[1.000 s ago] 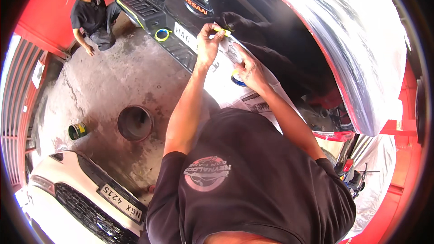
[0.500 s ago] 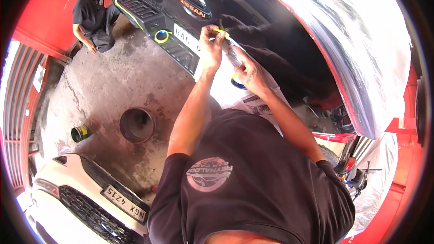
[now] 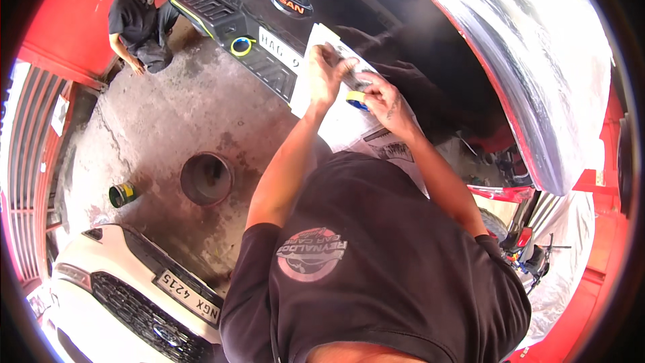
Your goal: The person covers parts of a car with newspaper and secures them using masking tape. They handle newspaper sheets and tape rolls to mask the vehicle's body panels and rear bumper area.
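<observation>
white paper (image 3: 342, 126) lies along a black tailgate (image 3: 416, 47), and the left hand (image 3: 326, 74), no longer pinching yellow tape at the sheet's upper corner, is now lower, loosely curled on its edge, so that corner seems to stay up without fingers. the right hand (image 3: 384, 99) is half bent, fingertips at the sheet beside a blue-cored yellow tape roll (image 3: 356, 97); whether either hand grips anything, the view cannot tell.

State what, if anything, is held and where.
Left hand and right hand touch the paper near its far edge; whether either grips it or the tape roll is unclear.
</observation>
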Demonstrator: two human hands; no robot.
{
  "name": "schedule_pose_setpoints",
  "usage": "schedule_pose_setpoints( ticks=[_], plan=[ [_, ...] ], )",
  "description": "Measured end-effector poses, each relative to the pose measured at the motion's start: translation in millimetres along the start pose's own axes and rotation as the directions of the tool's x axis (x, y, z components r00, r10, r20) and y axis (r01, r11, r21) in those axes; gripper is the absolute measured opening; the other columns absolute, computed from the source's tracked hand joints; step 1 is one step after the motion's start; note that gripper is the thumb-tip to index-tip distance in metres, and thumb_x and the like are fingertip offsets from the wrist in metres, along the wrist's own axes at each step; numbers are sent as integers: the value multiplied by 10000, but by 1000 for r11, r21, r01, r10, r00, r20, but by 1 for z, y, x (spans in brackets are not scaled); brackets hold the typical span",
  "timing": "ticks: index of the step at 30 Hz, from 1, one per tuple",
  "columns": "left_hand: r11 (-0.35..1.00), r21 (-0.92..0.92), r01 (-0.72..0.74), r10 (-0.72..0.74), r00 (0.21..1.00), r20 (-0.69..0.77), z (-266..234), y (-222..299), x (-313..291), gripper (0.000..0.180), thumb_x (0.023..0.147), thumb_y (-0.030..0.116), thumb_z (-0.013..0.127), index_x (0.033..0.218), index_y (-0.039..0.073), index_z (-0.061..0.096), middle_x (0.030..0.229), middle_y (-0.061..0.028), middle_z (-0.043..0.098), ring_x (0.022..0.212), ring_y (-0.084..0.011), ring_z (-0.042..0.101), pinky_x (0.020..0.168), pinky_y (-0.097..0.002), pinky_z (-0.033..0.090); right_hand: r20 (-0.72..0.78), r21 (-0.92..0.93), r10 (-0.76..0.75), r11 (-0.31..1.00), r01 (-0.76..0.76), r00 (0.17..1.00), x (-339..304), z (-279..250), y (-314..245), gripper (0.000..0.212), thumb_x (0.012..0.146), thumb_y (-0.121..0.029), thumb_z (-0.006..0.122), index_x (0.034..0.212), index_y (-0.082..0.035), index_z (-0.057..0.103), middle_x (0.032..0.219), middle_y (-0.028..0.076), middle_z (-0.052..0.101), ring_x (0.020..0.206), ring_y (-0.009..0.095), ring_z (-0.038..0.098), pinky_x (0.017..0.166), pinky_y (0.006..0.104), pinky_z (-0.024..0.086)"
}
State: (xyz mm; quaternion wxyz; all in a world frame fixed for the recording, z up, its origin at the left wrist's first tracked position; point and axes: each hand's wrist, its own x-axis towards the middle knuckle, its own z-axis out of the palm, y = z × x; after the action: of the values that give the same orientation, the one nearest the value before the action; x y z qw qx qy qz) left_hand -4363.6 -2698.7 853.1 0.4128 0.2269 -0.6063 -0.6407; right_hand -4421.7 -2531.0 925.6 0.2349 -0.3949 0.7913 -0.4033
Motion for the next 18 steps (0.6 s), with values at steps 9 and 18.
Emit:
schedule_pose_setpoints(
  ticks=[9,18],
  plan=[
    [991,-34,132,-95,852,515,-64,92,-60,220,914,58,714,1133,36,713,1038,-43,706,986,-140,628,926,-300,475,-111,34,-344,936,350,932,-22,-13,-56,335,848,9,634,1182,-15,630,1031,98,704,927,206,684,824,329,530],
    [999,-31,29,-22,978,206,-53,104,-81,200,846,3,755,1043,4,721,959,-51,717,932,-134,644,874,-288,489,-290,-336,-525,839,429,800,-35,7,-78,131,838,-6,702,966,21,697,996,151,682,862,309,688,749,366,561]
  ],
)
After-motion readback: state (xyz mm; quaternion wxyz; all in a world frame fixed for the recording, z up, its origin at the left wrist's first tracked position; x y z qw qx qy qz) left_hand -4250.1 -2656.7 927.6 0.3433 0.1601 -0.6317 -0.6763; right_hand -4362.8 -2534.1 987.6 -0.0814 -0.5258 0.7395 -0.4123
